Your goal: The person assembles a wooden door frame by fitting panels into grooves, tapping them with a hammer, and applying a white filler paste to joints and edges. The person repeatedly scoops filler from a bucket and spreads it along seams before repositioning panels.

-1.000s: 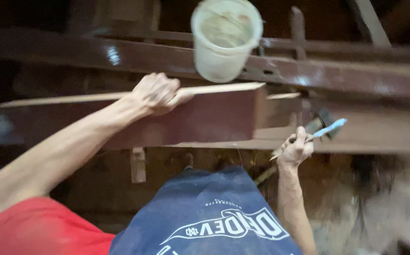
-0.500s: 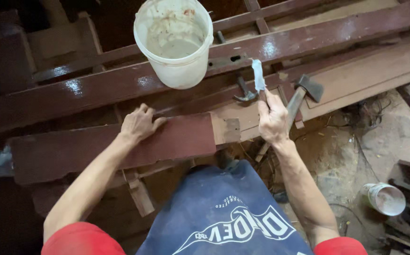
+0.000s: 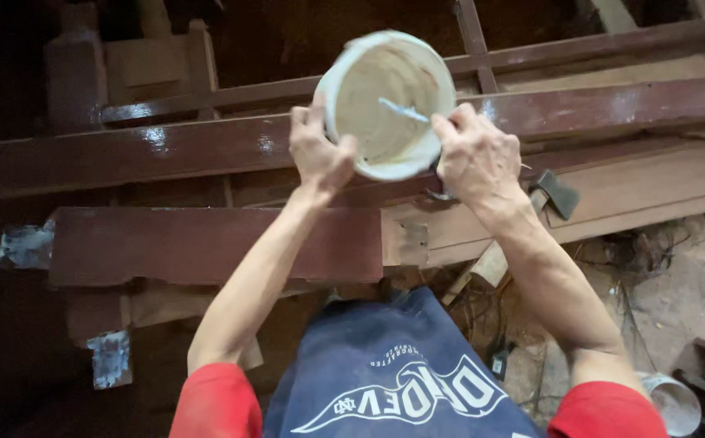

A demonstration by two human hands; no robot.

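The white bucket (image 3: 386,104) is the landmark here: it is tipped so that its open mouth faces the camera, showing a pale, smeared inside, and it sits over a long dark reddish beam (image 3: 166,150) that runs across the view behind it. The left hand (image 3: 318,150) is at the bucket's left rim, fingers curled around the edge and thumb against the wall, gripping it. The right hand (image 3: 476,154) is at the bucket's right rim, closed on the handle of a thin blue-white tool (image 3: 404,111) whose tip reaches into the bucket's mouth; whether it is a brush or a blade cannot be told. Just below the bucket, nearer the person, lies a shorter reddish plank (image 3: 206,243) with a notched paler end. To the lower right of the bucket, a hammer (image 3: 554,191) rests on pale boards, its dark head just beside the right wrist. Far to the lower right of the bucket, a small white cup (image 3: 670,401) stands on the dusty floor (image 3: 677,292). Directly below the bucket, the person's blue apron (image 3: 393,373) and red sleeves fill the bottom of the view.
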